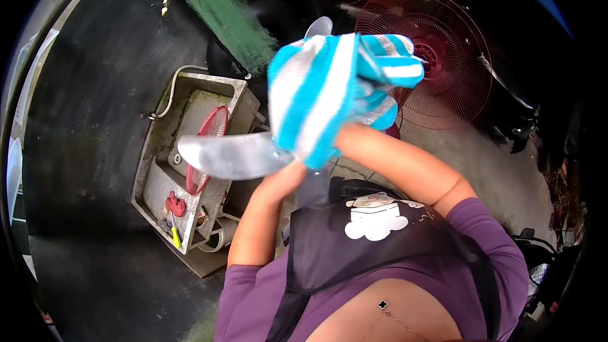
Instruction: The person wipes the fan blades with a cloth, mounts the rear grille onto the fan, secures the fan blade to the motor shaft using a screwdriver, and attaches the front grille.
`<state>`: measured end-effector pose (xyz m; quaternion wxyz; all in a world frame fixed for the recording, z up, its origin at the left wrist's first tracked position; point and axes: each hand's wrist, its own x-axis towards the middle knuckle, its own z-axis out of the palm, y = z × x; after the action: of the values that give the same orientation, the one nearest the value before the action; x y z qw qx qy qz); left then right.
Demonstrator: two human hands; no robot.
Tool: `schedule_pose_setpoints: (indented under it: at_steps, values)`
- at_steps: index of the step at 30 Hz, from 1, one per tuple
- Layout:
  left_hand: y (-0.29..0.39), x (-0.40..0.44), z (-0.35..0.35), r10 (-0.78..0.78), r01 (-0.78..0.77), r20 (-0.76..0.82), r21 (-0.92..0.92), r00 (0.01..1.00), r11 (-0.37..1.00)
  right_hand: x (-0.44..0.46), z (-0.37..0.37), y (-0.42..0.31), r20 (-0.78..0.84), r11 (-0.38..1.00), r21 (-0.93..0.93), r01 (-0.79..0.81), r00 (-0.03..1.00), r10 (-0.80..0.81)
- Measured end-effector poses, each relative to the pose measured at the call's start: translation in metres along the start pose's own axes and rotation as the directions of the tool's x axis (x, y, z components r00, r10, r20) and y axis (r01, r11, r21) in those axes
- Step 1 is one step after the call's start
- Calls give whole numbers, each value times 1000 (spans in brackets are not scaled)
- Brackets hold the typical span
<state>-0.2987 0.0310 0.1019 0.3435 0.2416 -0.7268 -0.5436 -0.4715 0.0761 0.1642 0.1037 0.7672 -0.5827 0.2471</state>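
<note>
Because blue-and-white striped fabric (pixel 310 98) hides both of your hands, you cannot tell from this view how wide or narrow either hand is, nor whether it is glove or cloth. Your left and right wrists come together at it, to the right of the sink (pixel 144 163), your landmark here. A metal blade (pixel 231 157) sticks out of the fabric, its tip overlapping the sink in view, and a second blade (pixel 318 26) shows beyond the fabric, farther from the sink's rim; both probably meet at a hub under your covered hands, which would be why you hold them there, at the middle rather than by the thin edges. Inside the sink a red grille (pixel 218 123) leans across the rim, likely because it is too wide to lie flat. A crumpled red item (pixel 175 204) and a yellow-handled tool (pixel 176 237) lie at the sink's lower end, perhaps to stay within reach. Well right of the sink is a red wire fan guard (pixel 453 44).
</note>
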Motion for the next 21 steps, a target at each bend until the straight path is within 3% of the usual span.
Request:
schedule_pose_setpoints:
  at_steps: [2, 3, 4, 6, 7, 9, 10, 12, 14, 16, 17, 18, 19, 21]
  values:
    - [16, -1, 14, -128, 132, 80, -41, 989, 990, 11, 13, 15, -29, 995, -32, -94, 995, 93]
    - [36, -2, 15, -291, 333, 175, -308, 941, 891, 18, 24, 39, -93, 982, 21, -186, 978, 187]
    - [41, -3, 21, -242, 320, 251, -346, 937, 882, 25, 35, 64, -157, 959, 86, -268, 947, 279]
    - [46, -14, 25, -240, 317, 257, -322, 936, 892, 36, 46, 152, -331, 824, 394, -408, 773, 541]
    - [45, -16, 19, -255, 337, 282, -300, 925, 893, 47, 48, 200, -437, 732, 585, -349, 626, 646]
    - [44, -17, 5, -243, 327, 272, -325, 931, 887, 22, 30, 228, -487, 683, 616, -393, 491, 722]
    - [37, -18, -7, -236, 306, 242, -311, 941, 900, 9, 19, 219, -486, 687, 615, -387, 500, 717]
    - [33, -16, -21, -279, 298, 103, -304, 955, 905, -7, 3, 171, -408, 688, 654, -315, 619, 671]
    - [17, -11, -30, -303, 303, 38, -247, 952, 920, -20, 3, 114, -237, 656, 713, -248, 795, 558]
    - [10, -6, -20, -309, 319, 79, -248, 948, 915, -27, 14, 63, -20, 606, 766, -214, 934, 356]
    - [10, -5, -13, -298, 317, 110, -252, 948, 914, -27, 22, 40, 69, 586, 784, -205, 967, 246]
    - [15, -7, -8, -107, 128, 194, -99, 975, 987, -28, 32, 22, 134, 569, 798, -200, 979, 155]
    - [20, -8, -3, -39, 53, 242, -53, 970, 997, -28, 39, 10, 173, 562, 803, -199, 980, 101]
    - [22, -10, 11, -62, 95, 285, -101, 956, 990, -25, 46, 2, 186, 565, 801, -195, 980, 74]
